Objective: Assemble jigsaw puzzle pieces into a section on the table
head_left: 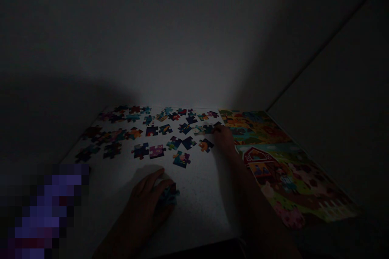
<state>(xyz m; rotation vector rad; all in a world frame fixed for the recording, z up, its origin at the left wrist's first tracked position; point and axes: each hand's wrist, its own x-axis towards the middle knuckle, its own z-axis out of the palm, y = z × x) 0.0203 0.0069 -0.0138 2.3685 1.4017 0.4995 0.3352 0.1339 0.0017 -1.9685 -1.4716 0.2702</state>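
Observation:
The scene is dim. My left hand (pixel 148 200) rests on the white table (pixel 200 194) near its front edge, its fingers closed on a bluish puzzle piece (pixel 170 195). My right hand (pixel 224 137) reaches farther out and touches loose pieces (pixel 209 128) next to the colourful farm picture sheet (pixel 282 170). Several loose puzzle pieces (pixel 152 137) lie scattered face up across the far half of the table, among them a purple one (pixel 157 151) and an orange one (pixel 205 145).
A plain wall rises straight behind the table. The farm sheet with a red barn (pixel 258 157) covers the table's right side up to its edge. A blurred purple patch (pixel 45 210) sits at the lower left.

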